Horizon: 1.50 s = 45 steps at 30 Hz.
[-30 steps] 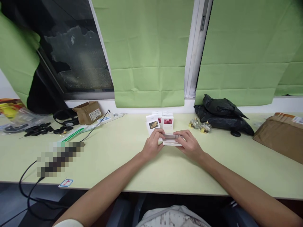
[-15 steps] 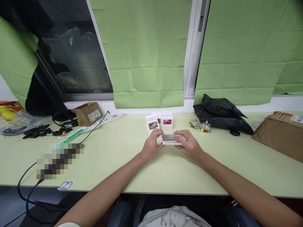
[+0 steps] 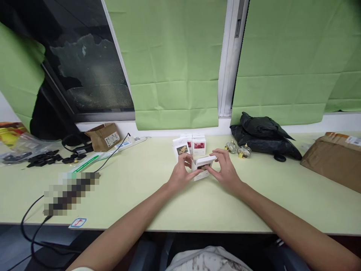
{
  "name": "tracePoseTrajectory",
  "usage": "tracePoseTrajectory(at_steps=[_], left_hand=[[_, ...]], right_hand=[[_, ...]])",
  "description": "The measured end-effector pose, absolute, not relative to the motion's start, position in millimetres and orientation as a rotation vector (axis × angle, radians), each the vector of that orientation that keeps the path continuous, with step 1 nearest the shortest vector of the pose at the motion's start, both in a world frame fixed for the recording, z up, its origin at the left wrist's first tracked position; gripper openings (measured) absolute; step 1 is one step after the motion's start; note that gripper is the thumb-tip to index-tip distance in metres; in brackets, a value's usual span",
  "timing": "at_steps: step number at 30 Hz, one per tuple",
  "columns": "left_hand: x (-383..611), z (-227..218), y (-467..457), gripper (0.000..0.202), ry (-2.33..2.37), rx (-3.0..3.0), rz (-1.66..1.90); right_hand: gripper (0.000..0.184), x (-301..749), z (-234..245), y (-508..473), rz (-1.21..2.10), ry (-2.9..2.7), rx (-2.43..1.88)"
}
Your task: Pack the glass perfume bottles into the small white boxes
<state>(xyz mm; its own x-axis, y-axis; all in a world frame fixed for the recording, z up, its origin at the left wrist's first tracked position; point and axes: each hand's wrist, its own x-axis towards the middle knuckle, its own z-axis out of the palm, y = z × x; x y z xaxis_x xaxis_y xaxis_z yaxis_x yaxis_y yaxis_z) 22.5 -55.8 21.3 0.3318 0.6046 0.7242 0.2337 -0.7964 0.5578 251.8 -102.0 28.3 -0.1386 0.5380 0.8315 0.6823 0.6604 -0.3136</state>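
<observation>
A small white carton (image 3: 200, 176) with a dark picture on its front is held between both hands just above the table. It stands slightly tilted, its printed face toward me and its top flap (image 3: 206, 160) at the upper edge. My left hand (image 3: 180, 172) grips the left side, thumb across the front. On the right side, my right hand (image 3: 226, 170) has its thumb on the front and its fingers at the top corner. Behind them, a similar white carton with a yellowish picture (image 3: 181, 147) leans near white cartons with red pictures (image 3: 199, 146).
Two glass bottles with gold parts (image 3: 244, 151) stand right of the cartons. Black plastic bags (image 3: 262, 137) and a brown parcel (image 3: 332, 162) lie farther right. On the left are an opened cardboard box (image 3: 103, 137), black parts (image 3: 45, 159) and cables (image 3: 113, 152).
The carton has been turned from lying flat, with its greyish brown side up, to standing with its picture toward me. My thumbs have moved onto its front.
</observation>
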Motion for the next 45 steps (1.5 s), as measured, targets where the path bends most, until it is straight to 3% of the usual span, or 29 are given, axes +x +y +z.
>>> tracePoseTrajectory(at_steps=[4, 8, 11, 18, 22, 28, 34, 45], left_hand=[[20.6, 21.2, -60.7, 0.063, 0.738, 2.209, 1.343], [19.5, 25.2, -68.1, 0.046, 0.589, 2.208, 1.187], [21.6, 28.2, -70.7, 0.043, 0.619, 2.211, 1.186], [24.6, 24.9, -62.7, 0.078, 0.864, 2.159, 1.222], [23.1, 26.6, -60.8, 0.073, 0.841, 2.099, 1.19], [23.9, 27.4, -61.7, 0.05, 0.839, 2.076, 1.201], [22.7, 25.2, -61.2, 0.044, 0.792, 2.163, 1.213], [21.4, 27.4, -61.4, 0.043, 0.823, 2.216, 1.162]], right_hand=[[0.053, 251.9, 23.0, -98.9, -0.041, -1.725, -1.069], [0.046, 252.6, 21.6, -99.7, 0.137, -1.729, -1.102], [0.041, 253.8, 23.9, -102.9, 0.272, -1.753, -1.081], [0.072, 251.2, 29.0, -110.9, 0.334, -1.844, -1.153], [0.059, 247.8, 28.7, -111.4, 0.331, -1.802, -1.195], [0.062, 250.9, 20.9, -102.7, 0.294, -1.652, -1.108], [0.029, 252.5, 27.3, -102.4, 0.164, -1.786, -1.027], [0.033, 250.9, 28.6, -103.1, 0.19, -1.784, -1.069]])
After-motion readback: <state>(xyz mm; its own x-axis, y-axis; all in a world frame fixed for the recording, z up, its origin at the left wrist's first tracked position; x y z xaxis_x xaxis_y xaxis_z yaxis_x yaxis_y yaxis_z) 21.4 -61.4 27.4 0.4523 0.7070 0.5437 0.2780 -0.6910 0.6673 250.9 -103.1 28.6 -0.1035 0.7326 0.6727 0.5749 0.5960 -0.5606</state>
